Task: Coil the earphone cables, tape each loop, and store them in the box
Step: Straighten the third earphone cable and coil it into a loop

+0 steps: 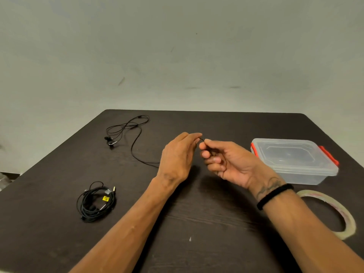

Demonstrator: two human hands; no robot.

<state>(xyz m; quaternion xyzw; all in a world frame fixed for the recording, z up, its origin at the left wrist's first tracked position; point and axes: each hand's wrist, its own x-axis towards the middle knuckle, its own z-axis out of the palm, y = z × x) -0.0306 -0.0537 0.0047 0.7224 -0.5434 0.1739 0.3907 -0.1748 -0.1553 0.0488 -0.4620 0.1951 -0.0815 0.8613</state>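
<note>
Cable [137, 148] (black) between both grips

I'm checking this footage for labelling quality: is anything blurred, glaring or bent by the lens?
Head view: soft overall, the thin cable between left hand and right hand barely resolved; table edges bow from wide-angle distortion; mild sheen on the plastic box lid; soft shadows under the forearms.
</note>
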